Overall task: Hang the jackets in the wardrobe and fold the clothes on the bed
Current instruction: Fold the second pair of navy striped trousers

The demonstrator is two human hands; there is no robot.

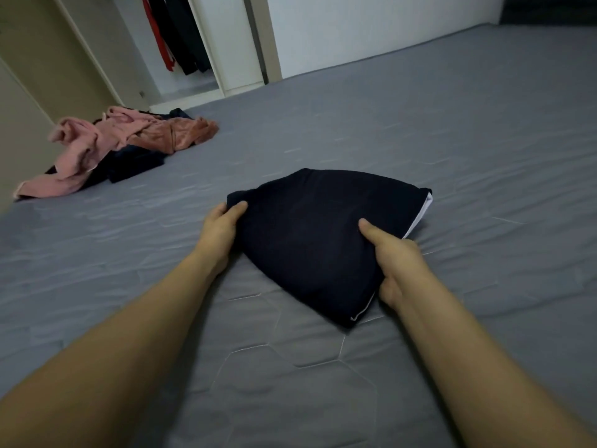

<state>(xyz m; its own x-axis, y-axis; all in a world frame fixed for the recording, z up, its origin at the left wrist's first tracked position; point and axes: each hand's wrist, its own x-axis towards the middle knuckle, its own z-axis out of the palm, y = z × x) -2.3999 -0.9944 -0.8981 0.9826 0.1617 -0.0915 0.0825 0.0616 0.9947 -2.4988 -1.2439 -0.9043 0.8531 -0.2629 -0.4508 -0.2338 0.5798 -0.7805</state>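
A folded dark navy garment (323,227) with a thin white edge lies on the grey bed (420,108), in the middle of the view. My left hand (221,226) grips its left corner, thumb on top of the cloth. My right hand (395,270) grips its right side, thumb pressed on top and fingers tucked under the edge. At the far left of the bed lies a loose pile of pink clothes (106,143) mixed with a dark garment (135,164).
Beyond the bed's far edge an open white wardrobe (232,43) holds hanging jackets, one red (158,33) and others dark (184,37). A beige door or wall (38,59) stands at the left. A white wall runs along the far side.
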